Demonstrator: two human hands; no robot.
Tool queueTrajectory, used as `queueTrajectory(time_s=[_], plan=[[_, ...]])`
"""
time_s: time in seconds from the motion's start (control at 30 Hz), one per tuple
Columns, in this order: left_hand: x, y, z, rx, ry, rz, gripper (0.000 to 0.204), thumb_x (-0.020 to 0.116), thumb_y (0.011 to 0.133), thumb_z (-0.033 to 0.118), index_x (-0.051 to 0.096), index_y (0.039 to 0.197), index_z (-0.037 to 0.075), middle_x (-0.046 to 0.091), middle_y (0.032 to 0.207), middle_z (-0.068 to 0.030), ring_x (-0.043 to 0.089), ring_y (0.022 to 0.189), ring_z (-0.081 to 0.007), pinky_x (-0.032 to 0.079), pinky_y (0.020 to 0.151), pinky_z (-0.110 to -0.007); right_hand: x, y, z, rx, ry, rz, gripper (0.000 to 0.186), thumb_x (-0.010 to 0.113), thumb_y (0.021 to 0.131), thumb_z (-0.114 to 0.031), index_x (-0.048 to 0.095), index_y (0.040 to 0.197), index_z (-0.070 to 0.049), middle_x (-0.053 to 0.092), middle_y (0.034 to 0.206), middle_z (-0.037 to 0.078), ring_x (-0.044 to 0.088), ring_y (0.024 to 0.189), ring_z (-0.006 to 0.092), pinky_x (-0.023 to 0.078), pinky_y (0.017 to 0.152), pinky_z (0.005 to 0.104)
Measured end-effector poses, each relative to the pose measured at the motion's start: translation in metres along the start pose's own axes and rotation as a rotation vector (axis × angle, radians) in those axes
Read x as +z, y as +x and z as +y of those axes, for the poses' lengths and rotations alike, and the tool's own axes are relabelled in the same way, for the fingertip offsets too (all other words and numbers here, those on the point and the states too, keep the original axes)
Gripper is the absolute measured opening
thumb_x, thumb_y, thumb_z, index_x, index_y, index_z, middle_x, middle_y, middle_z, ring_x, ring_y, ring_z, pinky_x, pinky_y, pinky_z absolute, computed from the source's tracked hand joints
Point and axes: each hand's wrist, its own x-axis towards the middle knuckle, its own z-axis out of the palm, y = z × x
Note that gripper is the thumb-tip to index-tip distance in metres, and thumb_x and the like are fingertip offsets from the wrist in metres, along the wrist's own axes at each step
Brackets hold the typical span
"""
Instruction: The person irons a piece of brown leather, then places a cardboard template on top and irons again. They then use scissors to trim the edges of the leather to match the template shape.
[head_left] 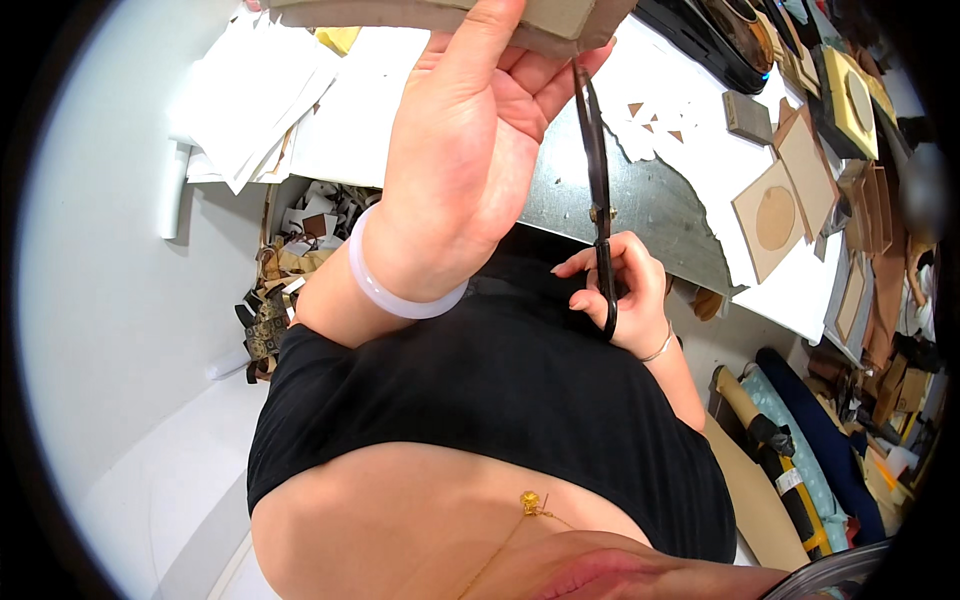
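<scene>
At the top of the view, my left hand (pixel 470 150) is raised with its fingers closed round a grey-beige, box-like piece (pixel 555 22). The upper part of this piece runs out of the picture. Lower down and to the right, my right hand (pixel 640 285) has black-handled scissors (pixel 597 170), its fingers at the handle loops. The long blades point up, and their tips reach the underside of the box-like piece by my left fingertips. Whether the tips touch it or only overlap it in view, I cannot tell.
White paper sheets (pixel 245 95) lie on the table's left side. A grey metal plate (pixel 570 180) sits before me, with small brown scraps (pixel 655 125) beyond. Right of them are a small grey block (pixel 748 117) and a board with a round shape (pixel 768 220). Material rolls (pixel 800 450) lean at lower right.
</scene>
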Motion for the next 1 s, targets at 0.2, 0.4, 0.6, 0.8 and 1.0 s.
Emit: queueTrajectory(time_s=[0.2, 0.4, 0.6, 0.8, 1.0], plan=[[0.002, -0.001, -0.002, -0.008, -0.003, -0.006, 0.036, 0.058, 0.108, 0.024, 0.055, 0.138, 0.004, 0.068, 0.130, -0.0105, 0.066, 0.120, -0.0225, 0.054, 0.105, -0.043, 0.000, 0.001, -0.006, 0.036, -0.096, 0.008, 0.054, 0.093, 0.080, -0.029, 0.050, 0.098, -0.002, 0.077, 0.092, 0.011, 0.060, 0.067, 0.0058, 0.048, 0.062, 0.0208], [0.002, -0.001, -0.004, -0.014, -0.004, -0.006, 0.036, 0.058, 0.108, 0.024, 0.055, 0.138, 0.004, 0.069, 0.130, -0.0106, 0.066, 0.120, -0.0224, 0.054, 0.105, -0.043, 0.003, 0.002, -0.008, 0.006, -0.111, 0.029, 0.050, 0.091, 0.084, -0.028, 0.051, 0.098, -0.002, 0.077, 0.089, 0.011, 0.063, 0.068, 0.0068, 0.049, 0.061, 0.0212], [0.001, -0.001, -0.005, -0.015, -0.005, -0.006, 0.036, 0.058, 0.108, 0.024, 0.055, 0.138, 0.004, 0.069, 0.130, -0.0106, 0.066, 0.120, -0.0223, 0.054, 0.105, -0.043, 0.004, 0.002, -0.009, 0.034, -0.090, 0.027, 0.048, 0.089, 0.085, -0.027, 0.050, 0.097, -0.002, 0.076, 0.087, 0.011, 0.066, 0.070, 0.0080, 0.051, 0.063, 0.0218], [0.000, -0.001, -0.006, -0.019, -0.005, -0.004, 0.037, 0.058, 0.108, 0.024, 0.055, 0.139, 0.004, 0.069, 0.130, -0.0107, 0.067, 0.119, -0.0222, 0.054, 0.104, -0.042, 0.006, 0.001, -0.005, 0.038, -0.070, 0.040, 0.045, 0.088, 0.087, -0.024, 0.050, 0.096, -0.002, 0.076, 0.086, 0.011, 0.067, 0.070, 0.0081, 0.052, 0.063, 0.0219], [0.001, -0.001, -0.006, -0.024, -0.004, -0.001, 0.037, 0.058, 0.108, 0.024, 0.055, 0.139, 0.004, 0.069, 0.129, -0.0107, 0.067, 0.119, -0.0222, 0.054, 0.104, -0.042, 0.009, 0.001, -0.005, 0.053, -0.053, 0.064, 0.043, 0.087, 0.088, -0.022, 0.050, 0.095, -0.002, 0.076, 0.085, 0.012, 0.066, 0.069, 0.0075, 0.051, 0.061, 0.0214]])
